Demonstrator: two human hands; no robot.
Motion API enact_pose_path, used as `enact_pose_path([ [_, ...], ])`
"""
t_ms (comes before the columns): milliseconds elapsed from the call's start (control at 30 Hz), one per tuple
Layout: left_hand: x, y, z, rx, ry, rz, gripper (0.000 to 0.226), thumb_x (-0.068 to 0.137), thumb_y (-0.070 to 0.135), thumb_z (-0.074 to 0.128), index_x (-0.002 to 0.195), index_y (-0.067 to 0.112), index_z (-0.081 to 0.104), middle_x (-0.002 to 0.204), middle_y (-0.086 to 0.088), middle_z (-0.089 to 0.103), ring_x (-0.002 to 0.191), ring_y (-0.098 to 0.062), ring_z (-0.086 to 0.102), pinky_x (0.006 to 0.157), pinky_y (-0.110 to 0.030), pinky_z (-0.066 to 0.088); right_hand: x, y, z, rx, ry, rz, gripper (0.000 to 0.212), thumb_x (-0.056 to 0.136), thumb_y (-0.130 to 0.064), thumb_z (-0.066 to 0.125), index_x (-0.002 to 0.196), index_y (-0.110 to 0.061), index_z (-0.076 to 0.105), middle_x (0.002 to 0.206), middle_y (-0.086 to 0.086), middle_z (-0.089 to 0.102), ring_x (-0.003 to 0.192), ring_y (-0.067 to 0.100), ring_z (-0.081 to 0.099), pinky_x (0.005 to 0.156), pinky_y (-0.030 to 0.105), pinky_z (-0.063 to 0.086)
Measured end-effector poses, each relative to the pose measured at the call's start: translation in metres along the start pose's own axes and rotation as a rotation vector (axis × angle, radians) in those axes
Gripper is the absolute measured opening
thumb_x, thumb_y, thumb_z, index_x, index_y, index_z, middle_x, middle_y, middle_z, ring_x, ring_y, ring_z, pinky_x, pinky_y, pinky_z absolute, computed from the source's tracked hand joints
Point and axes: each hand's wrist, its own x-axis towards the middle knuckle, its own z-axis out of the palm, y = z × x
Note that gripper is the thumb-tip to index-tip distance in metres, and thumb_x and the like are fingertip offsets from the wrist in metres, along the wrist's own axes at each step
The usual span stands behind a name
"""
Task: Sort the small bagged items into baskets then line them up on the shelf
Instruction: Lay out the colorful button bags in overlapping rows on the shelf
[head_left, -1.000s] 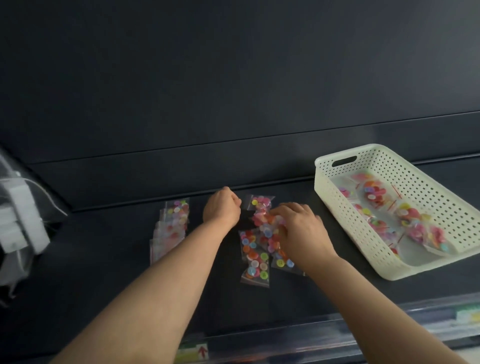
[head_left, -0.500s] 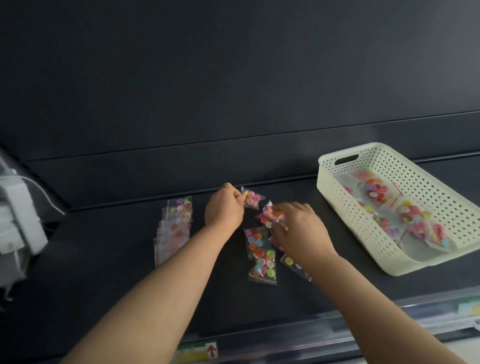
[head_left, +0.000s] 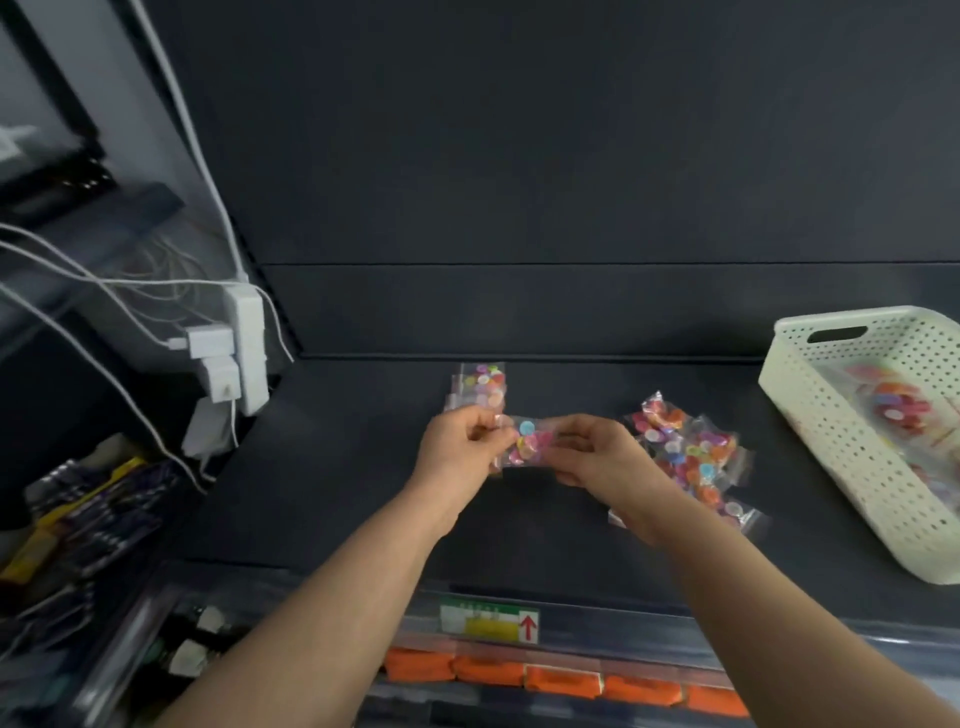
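Left hand (head_left: 462, 448): fingers curled, with the left end of a little clear bag pinched between thumb and fingertips.
Right hand (head_left: 597, 453): curled the same way, with the other end of that bag pinched.
Held bag (head_left: 527, 441): full of coloured buttons and stretched sideways between the two hands, over the middle of the shelf (head_left: 353, 467). Whether it's lifted clear of the shelf can't really be told.
Row of bags (head_left: 480, 382): laid overlapping just behind the left hand, close to the back wall, its near end hidden by the fingers.
Loose pile (head_left: 685, 452): more button bags heaped just right of the right hand, between it and the basket.
Basket (head_left: 831, 457): cream and perforated, parked on the right end of the shelf and cut off by the frame edge. A few bags can be seen inside.
Shelf front: a price tag (head_left: 488, 621) with a red arrow is stuck on, and orange packs (head_left: 561, 680) are lined up on the level below.
Far left: a white power strip (head_left: 249, 348) is mounted, with plugs and cables.
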Motion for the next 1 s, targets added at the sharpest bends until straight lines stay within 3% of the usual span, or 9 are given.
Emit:
enact_pose_path([
  [200, -0.008, -0.022, -0.031, 0.016, 0.028, -0.082, 0.006, 0.088, 0.011, 0.070, 0.094, 0.009, 0.069, 0.085, -0.003, 0.070, 0.069, -0.010, 0.059, 0.063, -0.023, 0.052, -0.002, 0.003, 0.027, 0.024, 0.086, -0.028, 0.008, 0.090, -0.013, 0.064, 0.087, -0.016, 0.071, 0.069, -0.004, 0.067, 0.062, 0.007, 0.061, 0.061, 0.018, 0.051],
  [300, -0.008, -0.037, -0.045, 0.083, 0.038, -0.097, 0.009, 0.085, 0.013, 0.074, 0.089, 0.010, 0.067, 0.077, 0.000, 0.067, 0.066, -0.011, 0.059, 0.063, -0.026, 0.053, -0.004, 0.005, 0.040, -0.030, -0.013, 0.000, 0.014, 0.082, -0.018, 0.074, 0.095, -0.016, 0.070, 0.074, 0.000, 0.070, 0.066, 0.008, 0.065, 0.063, 0.019, 0.052],
  [433, 0.000, -0.050, -0.056, 0.216, 0.054, -0.071, 0.014, 0.080, 0.019, 0.079, 0.086, 0.014, 0.067, 0.080, 0.000, 0.072, 0.068, -0.013, 0.065, 0.062, -0.028, 0.054, 0.003, 0.007, 0.054, -0.333, 0.059, -0.015, 0.031, 0.074, -0.020, 0.081, 0.100, -0.024, 0.065, 0.079, -0.002, 0.072, 0.078, 0.011, 0.068, 0.070, 0.025, 0.054],
  [600, 0.011, -0.056, -0.057, 0.387, 0.068, 0.030, 0.022, 0.078, 0.025, 0.081, 0.088, 0.021, 0.062, 0.080, 0.006, 0.070, 0.074, -0.010, 0.068, 0.071, -0.034, 0.058, 0.003, 0.007, 0.067, -0.506, 0.226, -0.076, 0.034, 0.076, -0.022, 0.079, 0.099, -0.025, 0.054, 0.073, -0.008, 0.068, 0.069, 0.002, 0.061, 0.054, 0.016, 0.042],
  [833, 0.019, -0.054, -0.054, 0.633, 0.071, 0.118, 0.040, 0.078, 0.045, 0.076, 0.099, 0.024, 0.049, 0.077, 0.011, 0.064, 0.079, -0.013, 0.063, 0.067, -0.036, 0.052, 0.002, 0.012, 0.074, -0.667, 0.383, -0.127, 0.029, 0.081, -0.028, 0.073, 0.094, -0.026, 0.047, 0.081, -0.010, 0.057, 0.074, 0.010, 0.055, 0.060, 0.024, 0.040],
  [933, 0.018, -0.050, -0.054, 0.651, 0.088, 0.158, 0.048, 0.077, 0.048, 0.076, 0.102, 0.024, 0.043, 0.078, 0.010, 0.058, 0.079, -0.015, 0.061, 0.062, -0.034, 0.050, -0.003, 0.009, 0.068, -0.803, 0.422, -0.197, 0.014, 0.085, -0.027, 0.066, 0.091, -0.026, 0.054, 0.088, -0.013, 0.054, 0.077, 0.010, 0.053, 0.057, 0.023, 0.038],
  [1000, 0.016, -0.042, -0.049, 0.664, 0.086, 0.227, 0.039, 0.081, 0.043, 0.074, 0.102, 0.024, 0.048, 0.081, 0.009, 0.060, 0.082, -0.017, 0.063, 0.064, -0.034, 0.051, -0.009, 0.007, 0.058, -0.900, 0.452, -0.234, 0.008, 0.088, -0.023, 0.062, 0.096, -0.024, 0.063, 0.096, -0.008, 0.059, 0.084, 0.014, 0.058, 0.058, 0.025, 0.040],
])
